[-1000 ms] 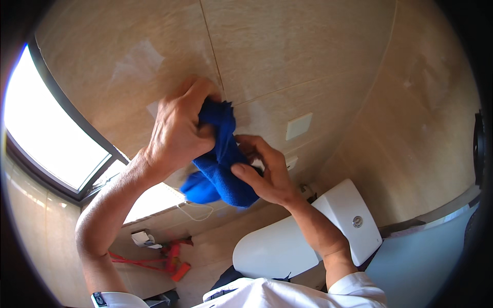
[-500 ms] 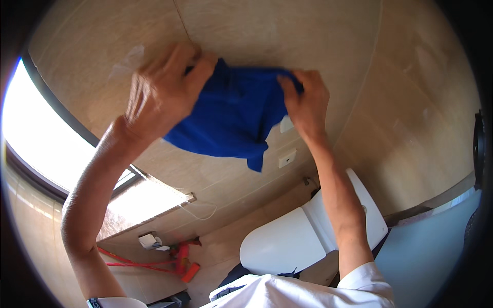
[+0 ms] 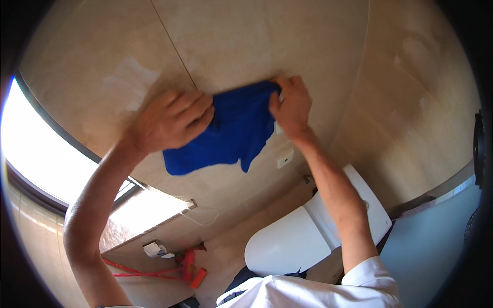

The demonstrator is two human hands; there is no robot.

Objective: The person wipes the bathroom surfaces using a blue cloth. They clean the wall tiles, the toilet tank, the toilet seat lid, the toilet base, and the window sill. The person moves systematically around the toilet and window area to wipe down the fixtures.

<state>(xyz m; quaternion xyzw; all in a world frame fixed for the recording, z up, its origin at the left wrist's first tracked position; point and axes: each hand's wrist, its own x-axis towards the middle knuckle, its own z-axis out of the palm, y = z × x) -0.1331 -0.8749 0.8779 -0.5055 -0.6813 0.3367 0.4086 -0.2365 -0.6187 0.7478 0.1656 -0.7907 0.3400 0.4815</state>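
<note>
Shirt (image 3: 308,291) nearest, six o'clock. Right hand (image 3: 292,105), one o'clock: grip clamped on the upper right corner of the blue cloth (image 3: 231,136). Left hand (image 3: 167,120), ten o'clock: fingers over the cloth's left part; blurred, cannot tell whether they pinch. Cloth spans between them, eleven o'clock of centre, lower edge uneven. Step in hand looks like spreading it; next move seems to call for level top corners and untucked folds. Toilet (image 3: 287,241), five o'clock, likely limits footing. Red tool (image 3: 189,264), seven. Wall (image 3: 246,41) behind, contact unclear. Window (image 3: 46,154), nine.
</note>
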